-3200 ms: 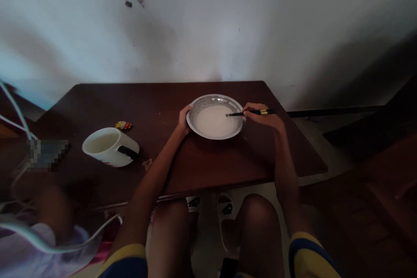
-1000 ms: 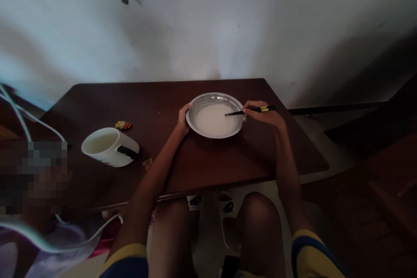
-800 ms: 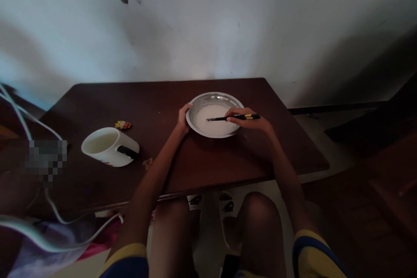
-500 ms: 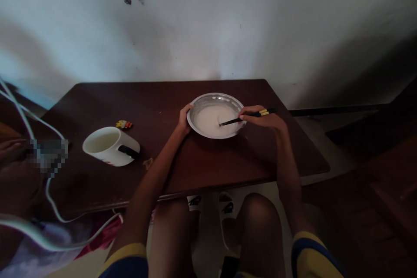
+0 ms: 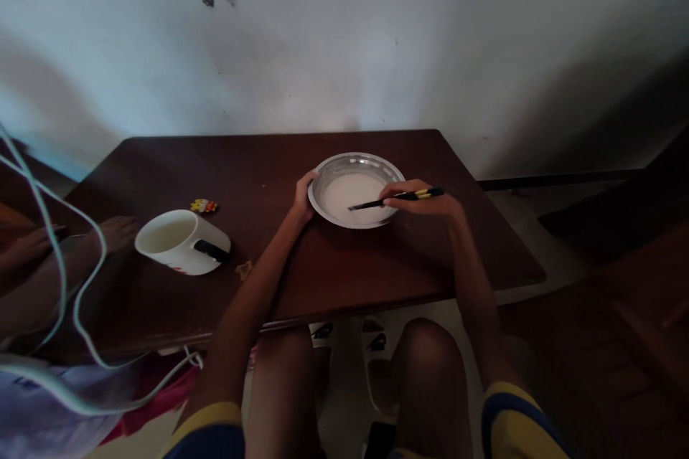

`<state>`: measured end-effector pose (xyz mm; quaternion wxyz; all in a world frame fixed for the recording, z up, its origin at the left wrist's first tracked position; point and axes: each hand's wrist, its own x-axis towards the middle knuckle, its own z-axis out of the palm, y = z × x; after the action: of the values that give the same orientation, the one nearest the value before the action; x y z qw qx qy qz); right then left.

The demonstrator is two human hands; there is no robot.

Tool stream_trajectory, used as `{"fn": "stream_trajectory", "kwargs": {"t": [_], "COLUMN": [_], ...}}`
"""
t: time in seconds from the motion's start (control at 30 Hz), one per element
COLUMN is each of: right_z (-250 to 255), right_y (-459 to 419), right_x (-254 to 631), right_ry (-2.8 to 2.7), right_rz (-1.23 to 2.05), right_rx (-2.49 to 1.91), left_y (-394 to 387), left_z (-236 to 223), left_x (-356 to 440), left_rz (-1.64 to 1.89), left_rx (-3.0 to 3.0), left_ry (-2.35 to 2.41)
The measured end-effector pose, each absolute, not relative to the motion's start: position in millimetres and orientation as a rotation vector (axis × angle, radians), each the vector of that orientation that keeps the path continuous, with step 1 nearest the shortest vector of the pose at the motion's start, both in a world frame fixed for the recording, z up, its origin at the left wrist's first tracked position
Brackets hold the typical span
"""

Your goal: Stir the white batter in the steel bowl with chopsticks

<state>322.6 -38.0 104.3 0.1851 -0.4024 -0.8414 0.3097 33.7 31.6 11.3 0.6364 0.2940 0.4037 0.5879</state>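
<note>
A shallow metal bowl [image 5: 329,167] of white liquid sits on the dark wooden table [image 5: 280,258]. My left hand [image 5: 303,195] grips the bowl's left rim, fingers curled over the edge. My right hand [image 5: 423,199] is closed on black chopsticks [image 5: 395,198] with yellow bands, held nearly level. Their tips dip into the white liquid near the bowl's middle. Both my forearms reach over the table's front edge.
A white mug [image 5: 180,242] with a dark handle lies tilted at the table's left. A small yellow and red toy [image 5: 204,206] lies behind it. Another person's hands [image 5: 64,247] rest at the far left, with white cables [image 5: 69,287]. A wall stands behind.
My right hand has swept the chopsticks back and forth through the liquid, tips shifting left, right, then left again. My left hand has stayed on the rim. The other person's hands came into view.
</note>
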Motion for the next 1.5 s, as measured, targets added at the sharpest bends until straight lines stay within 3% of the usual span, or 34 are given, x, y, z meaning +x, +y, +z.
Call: {"fn": "stream_trajectory", "kwargs": {"t": [0.2, 0.43, 0.67, 0.87, 1.1, 1.3, 1.5], "right_z": [93.8, 105.8, 93.4, 105.7, 93.7, 107.7, 90.6], "right_y": [-29.7, -39.8, -28.6, -36.9, -30.0, -38.3, -30.9], "right_x": [319.9, 317.8, 323.1, 323.2, 320.2, 326.0, 306.5], "right_ry": [-2.19, -2.354, -2.124, -2.316, -2.159, -2.33, -2.241], "right_rz": [0.637, 0.883, 0.635, 0.935, 0.675, 0.946, 0.694], "right_rx": [-1.315, -1.166, -1.362, -1.156, -1.326, -1.168, -1.276], "left_y": [30.9, 31.0, 32.4, 32.5, 31.5, 32.3, 33.2], "left_z": [13.7, 12.7, 11.8, 11.0, 12.9, 11.8, 10.5], "left_x": [34.8, 34.6, 34.5, 34.6, 35.7, 35.0, 33.9], "left_rz": [1.335, 1.34, 1.344, 1.357, 1.375, 1.352, 1.359], "left_rx": [0.661, 0.624, 0.621, 0.602, 0.63, 0.653, 0.671], "left_ry": [0.913, 0.918, 0.898, 0.883, 0.899, 0.895, 0.868]}}
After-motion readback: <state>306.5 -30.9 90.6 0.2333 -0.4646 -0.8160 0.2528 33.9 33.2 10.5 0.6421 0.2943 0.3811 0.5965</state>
